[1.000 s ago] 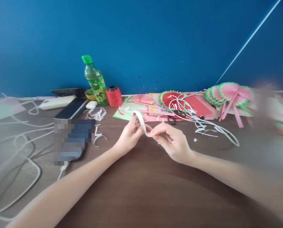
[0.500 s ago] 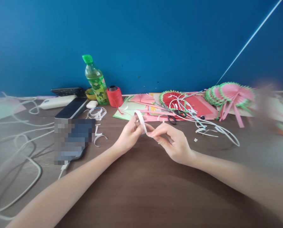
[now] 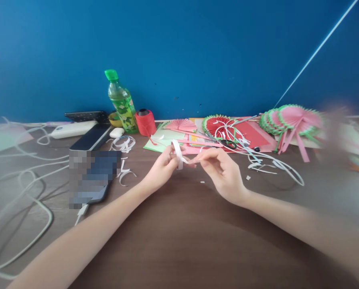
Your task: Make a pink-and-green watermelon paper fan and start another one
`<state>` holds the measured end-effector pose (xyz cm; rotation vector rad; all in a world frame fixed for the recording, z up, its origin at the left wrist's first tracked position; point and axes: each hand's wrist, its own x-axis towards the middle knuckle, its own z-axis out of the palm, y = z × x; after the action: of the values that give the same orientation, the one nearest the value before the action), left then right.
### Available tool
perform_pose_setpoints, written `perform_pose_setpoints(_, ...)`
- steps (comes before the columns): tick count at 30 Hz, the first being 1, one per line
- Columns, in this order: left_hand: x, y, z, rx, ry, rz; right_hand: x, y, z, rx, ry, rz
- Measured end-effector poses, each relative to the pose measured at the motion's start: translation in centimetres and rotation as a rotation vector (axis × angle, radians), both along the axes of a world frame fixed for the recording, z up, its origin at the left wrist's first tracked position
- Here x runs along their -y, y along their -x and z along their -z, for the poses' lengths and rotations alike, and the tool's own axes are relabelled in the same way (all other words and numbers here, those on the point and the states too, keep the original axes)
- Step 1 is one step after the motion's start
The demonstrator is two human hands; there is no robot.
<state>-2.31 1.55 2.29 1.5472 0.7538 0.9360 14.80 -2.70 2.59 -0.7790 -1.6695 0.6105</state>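
My left hand is closed around a narrow roll of white tape, holding it upright over the middle of the table. A short tape end stretches from the roll towards my right hand. Thumb and index finger of the right hand are pinched on that end. Just below the hands, a small white scrap lies on the brown table. Behind the right hand are black-handled scissors, partly hidden.
Pleated pink and green paper fans and red paper lie at the back right. A green bottle and red thread spool stand against the blue wall. Phone, white cables and tape strips occupy the left.
My right hand has shifted slightly right and up, and the tape between the hands shows longer. The roll has turned a little. A small white scrap now shows on the table below.
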Motion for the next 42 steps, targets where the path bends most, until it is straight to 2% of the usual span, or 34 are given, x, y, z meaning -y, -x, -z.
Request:
perform_pose_setpoints(4, 0.0, 0.0, 0.1, 0.025, 0.016, 0.080, -0.7, -0.1, -0.3, -0.141, 0.121, 0.041)
perform_pose_setpoints(7, 0.1, 0.0, 0.2, 0.038, -0.006, 0.128, -1.3, -0.4, -0.3, -0.269, 0.227, -0.025)
perform_pose_setpoints(10, 0.0, -0.1, 0.2, 0.044, 0.002, 0.116, -1.3, -0.4, -0.5, -0.306, 0.257, -0.068)
perform_pose_setpoints(18, -0.4, -0.1, 0.2, 0.046, 0.050, 0.001, 0.3, 0.1, -1.0, -0.134, 0.206, -0.106)
perform_pose_setpoints(25, -0.4, 0.0, 0.1, 0.078, 0.058, 0.038, 0.7, -0.1, -0.5, 0.015, 0.061, -0.116)
perform_pose_setpoints(31, -0.8, 0.2, 0.3, 0.155, 0.100, -0.050, 1.2, -0.1, -0.1, 0.123, -0.056, -0.201)
perform_pose_setpoints(35, -0.8, 0.4, 0.2, 0.050, 0.033, -0.029, 1.0, -0.1, -0.6, 0.059, -0.043, -0.133)
perform_pose_setpoints(39, -0.4, 0.6, -0.3, -0.195, -0.119, 0.012, 0.2, -0.4, -1.5, -0.056, -0.002, -0.015)
perform_pose_setpoints(42, -0.1, 0.6, -0.6, -0.258, -0.110, 0.084, -1.0, -0.8, -1.6, -0.146, 0.067, 0.082)
